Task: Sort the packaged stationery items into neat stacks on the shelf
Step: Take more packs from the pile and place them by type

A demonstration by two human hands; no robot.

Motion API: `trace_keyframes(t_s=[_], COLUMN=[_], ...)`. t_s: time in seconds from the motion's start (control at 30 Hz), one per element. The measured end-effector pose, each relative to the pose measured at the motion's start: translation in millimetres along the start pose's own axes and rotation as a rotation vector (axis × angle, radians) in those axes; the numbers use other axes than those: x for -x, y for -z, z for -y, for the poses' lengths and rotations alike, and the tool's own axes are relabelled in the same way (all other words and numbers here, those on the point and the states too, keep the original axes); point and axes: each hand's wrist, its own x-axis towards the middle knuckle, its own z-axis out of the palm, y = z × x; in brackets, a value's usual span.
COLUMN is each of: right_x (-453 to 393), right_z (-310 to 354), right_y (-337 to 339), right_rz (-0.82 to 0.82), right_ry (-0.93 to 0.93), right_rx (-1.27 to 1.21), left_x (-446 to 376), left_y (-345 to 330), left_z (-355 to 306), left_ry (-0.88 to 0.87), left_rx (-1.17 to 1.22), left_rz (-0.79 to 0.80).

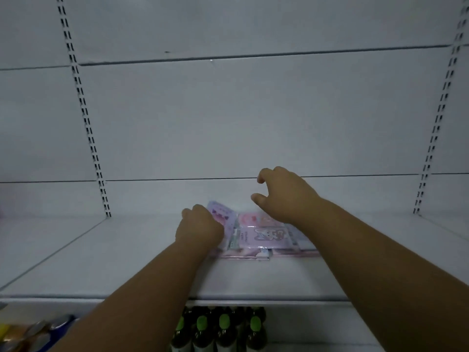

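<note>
A pile of pink and lilac packaged stationery (264,237) lies flat on the white shelf (127,262), near its middle. One lilac packet (222,212) stands tilted up at the pile's left side, and my left hand (199,228) is closed on it. Just above the pile's right part hovers my right hand (284,194), its fingers curled and apart with nothing in them. Both forearms reach in from the bottom of the view and hide the pile's side edges.
The white back panel (253,123) rises behind the shelf, with slotted uprights at left (83,115) and right (441,115). Below the shelf's front edge stand several dark bottles with green caps (223,326). Colourful packets (30,334) sit at the lower left.
</note>
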Motion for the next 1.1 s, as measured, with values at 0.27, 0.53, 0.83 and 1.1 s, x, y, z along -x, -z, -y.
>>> trace_keyframes(t_s=[0.27,0.53,0.83,1.1], right_x=[12.1,15.3,7.2,21.2], right_z=[-8.9,-20.4,-18.0,-32.6], right_y=[-21.1,-46.0,-50.1,-15.3], right_rz=[0.126,0.421,0.438,0.033], right_ry=[-0.098,-0.072,0.002,-0.192], right_rx=[-0.028,0.077,0.169,-0.351], left_x=[33.6,61.1,72.5,86.6], left_y=[37.9,62.9,60.8,59.6], left_z=[3.8,9.4,14.0,3.2], left_ry=[-0.055,-0.147,-0.073,-0.166], left_rx=[0.912,1.015,1.107,1.242], left_rz=[-0.057,-0.024,-0.055,0.022])
